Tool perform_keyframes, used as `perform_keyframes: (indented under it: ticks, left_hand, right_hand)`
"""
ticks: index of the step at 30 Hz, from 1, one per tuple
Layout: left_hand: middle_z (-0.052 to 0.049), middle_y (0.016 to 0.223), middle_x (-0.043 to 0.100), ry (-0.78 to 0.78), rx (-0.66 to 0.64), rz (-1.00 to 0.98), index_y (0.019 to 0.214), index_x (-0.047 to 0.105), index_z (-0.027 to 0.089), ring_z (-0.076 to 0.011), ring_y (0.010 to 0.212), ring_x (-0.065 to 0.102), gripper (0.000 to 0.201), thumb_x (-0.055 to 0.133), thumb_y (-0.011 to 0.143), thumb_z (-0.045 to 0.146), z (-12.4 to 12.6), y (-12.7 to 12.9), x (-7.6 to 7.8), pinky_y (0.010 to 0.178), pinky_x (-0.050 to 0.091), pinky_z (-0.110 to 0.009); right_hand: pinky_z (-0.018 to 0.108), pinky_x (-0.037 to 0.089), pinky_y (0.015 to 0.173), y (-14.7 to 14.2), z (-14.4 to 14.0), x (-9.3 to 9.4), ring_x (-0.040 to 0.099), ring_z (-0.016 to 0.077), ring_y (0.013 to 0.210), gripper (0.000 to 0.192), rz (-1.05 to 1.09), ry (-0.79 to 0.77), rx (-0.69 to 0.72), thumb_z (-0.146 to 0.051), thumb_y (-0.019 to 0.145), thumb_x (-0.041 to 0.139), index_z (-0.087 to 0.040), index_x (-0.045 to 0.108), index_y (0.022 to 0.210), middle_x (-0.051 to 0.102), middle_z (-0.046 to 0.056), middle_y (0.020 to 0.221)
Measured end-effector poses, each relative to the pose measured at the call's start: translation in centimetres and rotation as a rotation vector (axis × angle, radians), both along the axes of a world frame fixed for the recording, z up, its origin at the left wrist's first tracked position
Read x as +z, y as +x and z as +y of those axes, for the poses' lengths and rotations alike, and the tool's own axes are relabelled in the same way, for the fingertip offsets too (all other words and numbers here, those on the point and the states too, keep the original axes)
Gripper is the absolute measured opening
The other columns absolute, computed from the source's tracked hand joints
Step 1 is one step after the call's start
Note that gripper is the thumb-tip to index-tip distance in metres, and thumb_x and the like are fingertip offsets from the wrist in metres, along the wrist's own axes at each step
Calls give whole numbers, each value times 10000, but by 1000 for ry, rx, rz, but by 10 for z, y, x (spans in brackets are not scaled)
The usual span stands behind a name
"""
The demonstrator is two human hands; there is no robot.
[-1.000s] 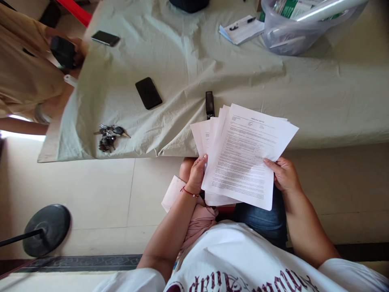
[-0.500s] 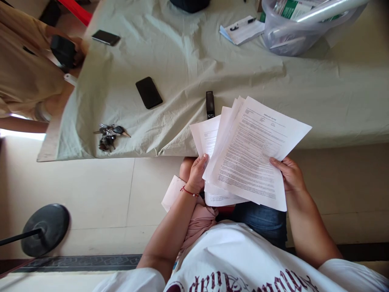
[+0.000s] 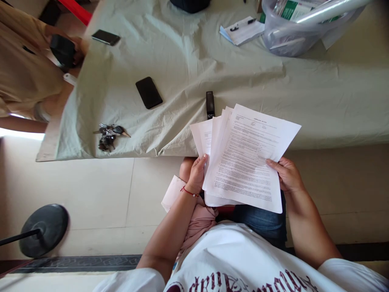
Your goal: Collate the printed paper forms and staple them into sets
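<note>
I hold a fanned stack of printed white sheets (image 3: 246,158) over my lap, in front of the table edge. My left hand (image 3: 197,174), with a red thread bracelet at the wrist, grips the stack's left lower side. My right hand (image 3: 287,175) grips the top sheets at their right edge, thumb on the page. A black stapler (image 3: 209,104) lies on the cloth just beyond the papers' upper left corner. One more white paper (image 3: 172,193) rests on my knee under my left wrist.
The table wears a pale green cloth (image 3: 182,61). On it lie a black phone (image 3: 148,92), a second phone (image 3: 105,37), a bunch of keys (image 3: 108,136), a notepad with pen (image 3: 242,29) and a clear plastic tub (image 3: 300,28). Another person (image 3: 27,65) sits at left. A black stand base (image 3: 44,229) is on the floor.
My right hand swung the top sheets up and to the right half a second ago, then brought them back down toward the stack. My left hand stayed put.
</note>
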State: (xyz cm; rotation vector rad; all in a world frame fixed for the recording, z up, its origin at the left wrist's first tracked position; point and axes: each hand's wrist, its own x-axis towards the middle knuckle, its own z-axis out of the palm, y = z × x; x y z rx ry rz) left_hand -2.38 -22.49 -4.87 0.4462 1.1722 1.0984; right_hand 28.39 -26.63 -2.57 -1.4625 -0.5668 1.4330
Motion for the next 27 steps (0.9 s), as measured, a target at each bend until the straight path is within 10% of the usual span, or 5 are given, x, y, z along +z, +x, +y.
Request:
perform_keyframes:
  ticks: [11,19,27]
  left_hand:
    - [-77,977,853,-26,-66,-41,1021,865,180,-291,943,769,543,1019,725,608,-3,1,8,899,601,-400]
    - [-61,899,823,-16,-86,-28,965,862,208,-265,828,727,506,1024,712,615,-4,2,18,824,610,-408]
    - [-112,943,856,-29,-74,19,973,848,184,-416,1108,777,557,939,778,697,-3,1,11,943,646,-477]
  right_hand:
    - [473,688,824,-3,0,-8,826,314,925,579,-89,62,13,-592,701,1030,-265,827,1133,870,76,1025]
    - [259,322,378,3,1,-7,477,102,470,630,-111,3,157,-599,706,1032,-237,815,1174,761,4,759]
    - [239,251,347,1,4,4,375,48,409,641,-75,-34,116,-580,604,1064,-206,801,1054,800,29,789]
